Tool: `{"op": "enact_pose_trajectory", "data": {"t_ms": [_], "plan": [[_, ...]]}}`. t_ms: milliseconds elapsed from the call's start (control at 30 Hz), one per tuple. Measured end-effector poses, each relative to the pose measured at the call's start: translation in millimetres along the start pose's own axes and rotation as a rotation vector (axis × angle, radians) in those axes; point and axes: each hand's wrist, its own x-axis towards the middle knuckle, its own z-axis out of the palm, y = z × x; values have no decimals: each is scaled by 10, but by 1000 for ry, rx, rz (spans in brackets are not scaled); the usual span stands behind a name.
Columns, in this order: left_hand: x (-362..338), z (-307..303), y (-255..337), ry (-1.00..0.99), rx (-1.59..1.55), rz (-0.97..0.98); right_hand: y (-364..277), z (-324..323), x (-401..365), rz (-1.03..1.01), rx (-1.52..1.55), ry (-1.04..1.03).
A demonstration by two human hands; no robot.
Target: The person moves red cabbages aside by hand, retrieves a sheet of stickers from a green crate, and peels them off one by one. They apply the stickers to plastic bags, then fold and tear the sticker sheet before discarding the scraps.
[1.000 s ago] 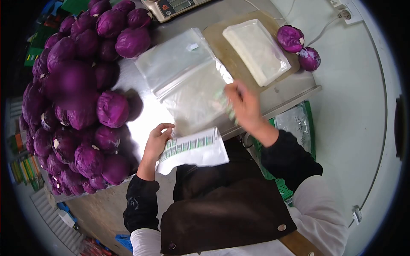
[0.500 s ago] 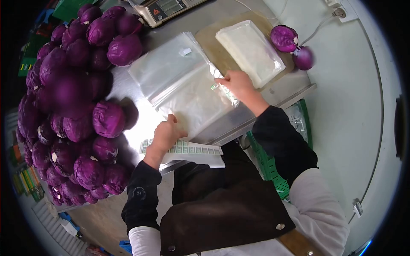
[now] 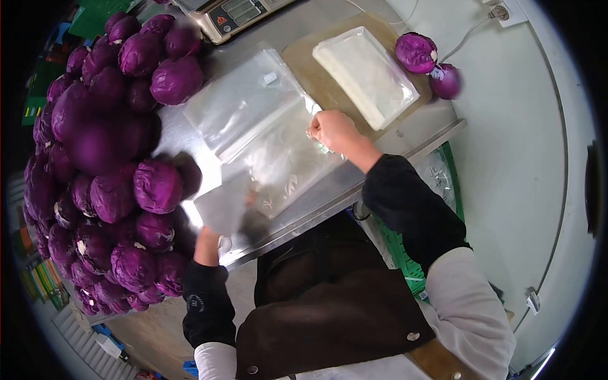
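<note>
My left hand (image 3: 209,244) is at the table's front edge, holding a white label sheet (image 3: 221,206). The sheet is smeared by motion and its plain side covers most of the fingers. My right hand (image 3: 337,134) is closed, its fingertips curled down at the right edge of a clear plastic bag (image 3: 278,152). A small green-and-white label (image 3: 322,147) peeks out below that hand. Whatever lies between those fingers is hidden. Behind is another stack of clear bags (image 3: 244,95) with a small white sticker (image 3: 270,77) on top.
Many red cabbages (image 3: 114,196) are heaped along the left. A scale (image 3: 237,16) stands at the back. A thick pack of bags (image 3: 367,76) and two cabbages (image 3: 416,53) lie at the right, near a wall socket (image 3: 500,12). A green crate (image 3: 405,253) is below the table.
My left hand has moved left and down, and the label sheet has swung up over it, plain side showing. My right hand has shifted slightly left, its fingers curled in more over the bag's edge.
</note>
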Motion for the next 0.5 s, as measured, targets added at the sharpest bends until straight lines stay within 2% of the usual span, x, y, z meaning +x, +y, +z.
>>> {"op": "enact_pose_trajectory", "data": {"t_ms": [33, 67, 100, 133, 167, 200, 233, 267, 300, 333, 367, 433, 467, 500], "plan": [[19, 262, 92, 191, -62, 134, -107, -18, -17, 0, 0, 0], [123, 322, 79, 145, 307, -131, -240, -80, -51, 54, -174, 62], [158, 462, 275, 219, 497, -107, -324, -122, -58, 102, -353, 125], [174, 450, 233, 206, 393, -64, -291, -144, -68, 94, -362, 124], [215, 409, 184, 195, 290, -17, -189, -204, -81, 37, -255, 260], [234, 339, 168, 205, 281, -16, -98, -259, -102, -20, -144, 388], [224, 249, 160, 189, 63, -76, -42, -311, -100, -29, -154, 381], [212, 139, 155, 172, -154, -133, 15, -380, -64, 61, 369, 473], [179, -19, 177, 276, -312, -82, 82, -441, -46, 159, 901, 546], [125, -173, 246, 492, -386, -154, 181, -477, -41, 134, 806, 476], [55, -282, 239, 588, -595, -225, 158, -461, -32, 134, 809, 479], [49, -210, -151, 593, -363, -246, 39, -366, -3, -84, 362, 170], [4, -30, 52, 480, -529, -339, -29, -310, 16, -187, 135, 12], [27, 125, 141, 306, -353, -302, -110, -246, 43, -186, 139, 12]]}}
